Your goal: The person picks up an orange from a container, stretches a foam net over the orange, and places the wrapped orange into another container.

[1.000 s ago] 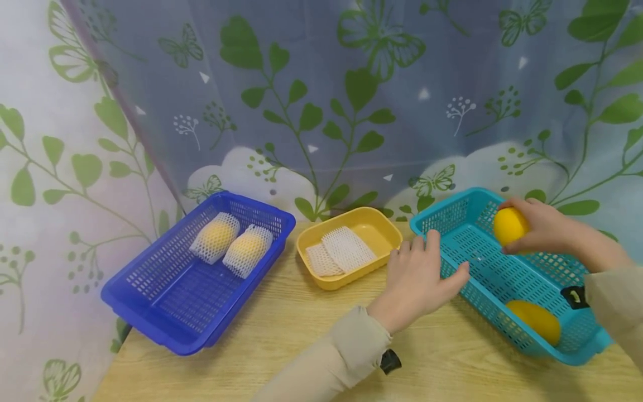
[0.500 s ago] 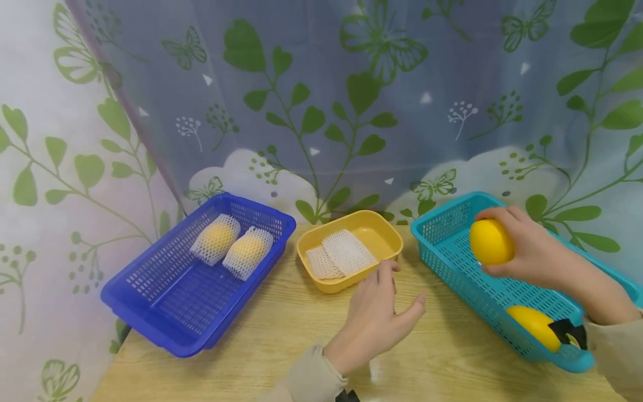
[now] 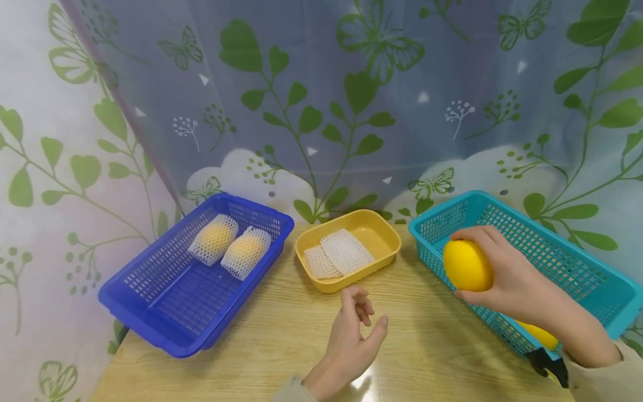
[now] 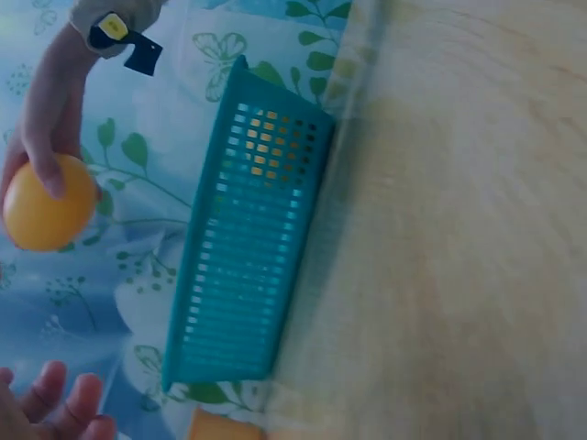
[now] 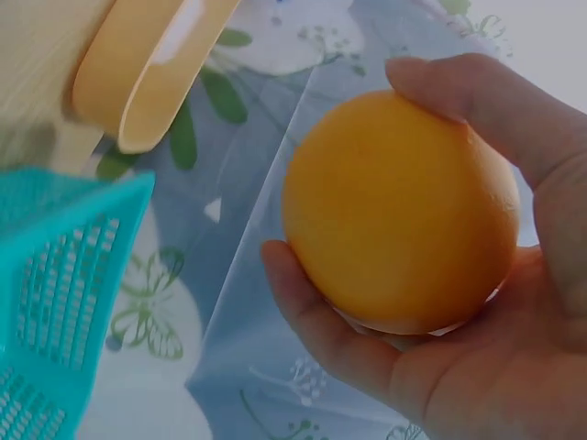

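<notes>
My right hand [image 3: 509,287] grips a smooth yellow mango [image 3: 468,266], raised over the left rim of the turquoise basket [image 3: 557,251]. Thumb and fingers wrap the mango [image 5: 394,211] from opposite sides in the right wrist view. Another yellow mango [image 3: 540,334] lies at the basket's near end, partly hidden by the right forearm. Over the table in front of the yellow tray [image 3: 384,237], my left hand [image 3: 346,346] holds nothing, its fingers loosely bent. White foam net sleeves [image 3: 346,251] lie flat in that tray.
At the left stands a blue basket [image 3: 186,312] with two yellow fruits in white foam nets [image 3: 246,252]. A patterned curtain [image 3: 321,111] hangs right behind the containers. Wooden table surface [image 3: 271,335] spreads between the baskets.
The right hand has carried the mango left and toward the wearer, from inside the turquoise basket to over its left rim. The left hand has drawn back, leftward and nearer the wearer.
</notes>
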Demonstrator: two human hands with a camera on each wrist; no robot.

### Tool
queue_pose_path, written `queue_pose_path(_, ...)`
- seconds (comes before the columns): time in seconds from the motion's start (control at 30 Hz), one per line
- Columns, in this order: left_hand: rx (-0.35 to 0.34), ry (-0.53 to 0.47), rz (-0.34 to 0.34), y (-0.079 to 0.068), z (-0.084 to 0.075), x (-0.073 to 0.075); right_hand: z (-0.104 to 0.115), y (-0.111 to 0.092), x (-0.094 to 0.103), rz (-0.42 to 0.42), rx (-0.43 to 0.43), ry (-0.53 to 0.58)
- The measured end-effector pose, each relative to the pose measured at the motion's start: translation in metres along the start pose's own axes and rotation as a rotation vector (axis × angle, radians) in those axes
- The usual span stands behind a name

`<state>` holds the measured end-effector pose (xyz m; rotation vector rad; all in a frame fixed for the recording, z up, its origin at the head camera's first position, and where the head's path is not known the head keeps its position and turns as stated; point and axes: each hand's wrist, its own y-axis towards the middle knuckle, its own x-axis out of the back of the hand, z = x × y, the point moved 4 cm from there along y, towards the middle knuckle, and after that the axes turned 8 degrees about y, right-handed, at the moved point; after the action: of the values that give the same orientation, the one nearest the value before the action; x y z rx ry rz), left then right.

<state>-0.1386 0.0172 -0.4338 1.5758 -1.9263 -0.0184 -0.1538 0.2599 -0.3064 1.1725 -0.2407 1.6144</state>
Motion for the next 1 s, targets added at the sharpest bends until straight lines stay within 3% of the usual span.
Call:
queue_pose_path(0.1,-0.041,-0.056,-0.026,-0.007,0.008,0.001,0.01,-0.002,-0.009,-0.037,0.039,0.02)
queue_pose_path(0.33,-0.265,-0.099,-0.129,-0.02,0.028,0.002,0.029,-0.006,-0.029,-0.109,0.089,0.051)
queue_pose_path(0.47,-0.292,-0.101,-0.134,-0.025,0.04,0.002,0.038,-0.009,-0.042,-0.15,0.103,0.105)
queue_pose_path(0.8,-0.244,-0.195,-0.082,-0.036,0.07,-0.007,0.042,-0.016,-0.078,-0.291,0.095,0.302)
queue_pose_path(0.87,-0.196,-0.217,-0.04,-0.037,0.073,-0.01,0.043,-0.016,-0.086,-0.32,0.129,0.347)
queue_pose_path(1.0,-0.046,-0.269,0.113,-0.04,0.079,-0.016,0.043,-0.017,-0.106,-0.343,0.179,0.442)
